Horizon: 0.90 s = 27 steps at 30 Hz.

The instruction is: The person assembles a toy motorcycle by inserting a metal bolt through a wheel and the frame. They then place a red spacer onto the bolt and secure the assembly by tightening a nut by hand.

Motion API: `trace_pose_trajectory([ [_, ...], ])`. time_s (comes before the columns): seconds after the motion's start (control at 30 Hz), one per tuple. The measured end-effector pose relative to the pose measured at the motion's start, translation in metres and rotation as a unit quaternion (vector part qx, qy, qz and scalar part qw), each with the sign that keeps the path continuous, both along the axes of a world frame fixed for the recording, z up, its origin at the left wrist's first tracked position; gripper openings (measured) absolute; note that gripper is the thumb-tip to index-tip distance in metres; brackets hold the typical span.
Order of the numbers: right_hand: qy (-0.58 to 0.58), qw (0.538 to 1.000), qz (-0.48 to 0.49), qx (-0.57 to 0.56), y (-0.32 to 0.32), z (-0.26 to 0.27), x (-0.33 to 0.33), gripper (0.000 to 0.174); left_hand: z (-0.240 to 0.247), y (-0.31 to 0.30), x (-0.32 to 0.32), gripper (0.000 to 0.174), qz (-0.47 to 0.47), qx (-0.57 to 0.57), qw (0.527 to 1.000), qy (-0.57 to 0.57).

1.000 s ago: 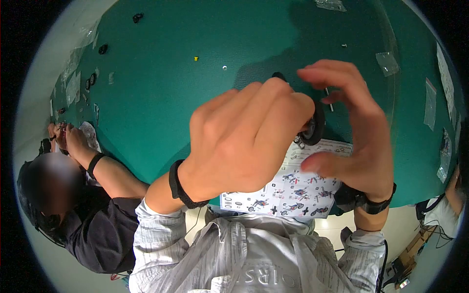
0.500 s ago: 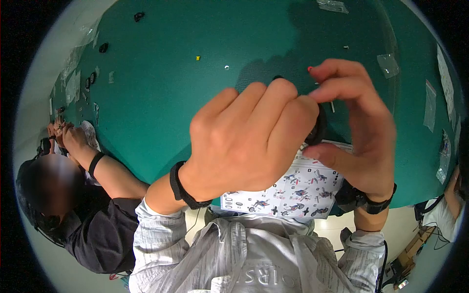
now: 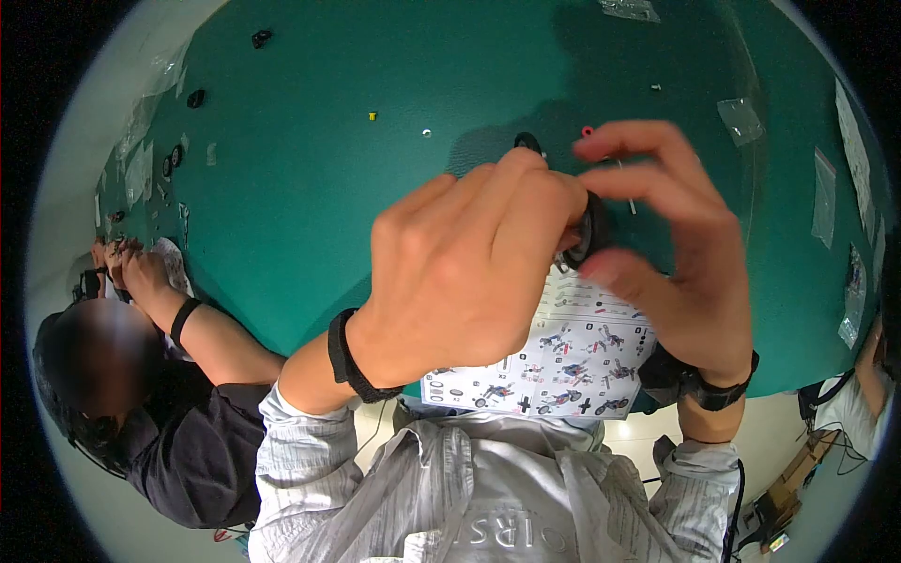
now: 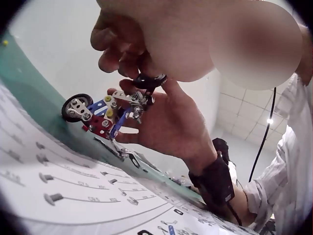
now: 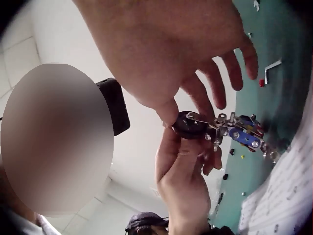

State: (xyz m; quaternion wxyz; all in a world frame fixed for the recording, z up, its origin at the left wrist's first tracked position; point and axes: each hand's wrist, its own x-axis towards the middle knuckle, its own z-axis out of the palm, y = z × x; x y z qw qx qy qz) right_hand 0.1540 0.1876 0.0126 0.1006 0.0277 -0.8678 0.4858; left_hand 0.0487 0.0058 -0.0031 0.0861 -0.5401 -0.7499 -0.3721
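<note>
My left hand (image 3: 460, 263) grips a small metal-strip motorcycle model by one end, its knuckles facing up in the head view. One black wheel (image 3: 587, 233) stands at the left fingertips. In the right wrist view, blue plates (image 5: 247, 138) and silver screws show on the frame. The model's other wheel (image 4: 78, 107) points away in the left wrist view, near red and blue plates. My right hand (image 3: 694, 225) is beside the near wheel with its fingers spread and mostly straight, the thumb (image 5: 168, 113) right at the tyre. Part of the model is hidden behind the left hand.
A printed instruction sheet (image 3: 572, 371) lies below the hands on the green table (image 3: 319, 169). Beyond them are an L-shaped key (image 5: 271, 71), a red ring (image 3: 587, 131), a yellow part (image 3: 373, 116) and plastic bags (image 3: 741, 122). Another person (image 3: 197, 422) works at the left.
My right hand has moved in from the right, its fingers and thumb closer to the wheel. The wheel's tilt has shifted slightly. The red ring, hidden before, shows past the right fingertips.
</note>
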Motion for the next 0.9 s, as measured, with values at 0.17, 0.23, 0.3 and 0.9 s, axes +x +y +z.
trace_pose_trajectory([
  [0.17, 0.019, 1.0, -0.024, -0.005, -0.004, 0.004, -0.002, 0.072, 0.003, 0.0, -0.002, 0.019, -0.008, 0.002, 1.0, -0.003],
  [0.23, 0.017, 0.999, 0.013, 0.044, 0.004, -0.005, 0.001, 0.078, 0.006, -0.002, -0.002, 0.019, -0.013, -0.003, 1.0, -0.007],
  [0.3, 0.029, 0.999, -0.01, 0.043, 0.002, -0.005, 0.0, 0.08, 0.008, -0.002, -0.001, 0.019, -0.016, -0.01, 1.0, -0.013],
  [0.9, -0.011, 0.993, -0.026, -0.118, -0.005, -0.002, 0.0, 0.02, 0.013, -0.005, -0.001, 0.013, -0.013, -0.046, 0.995, -0.089],
])
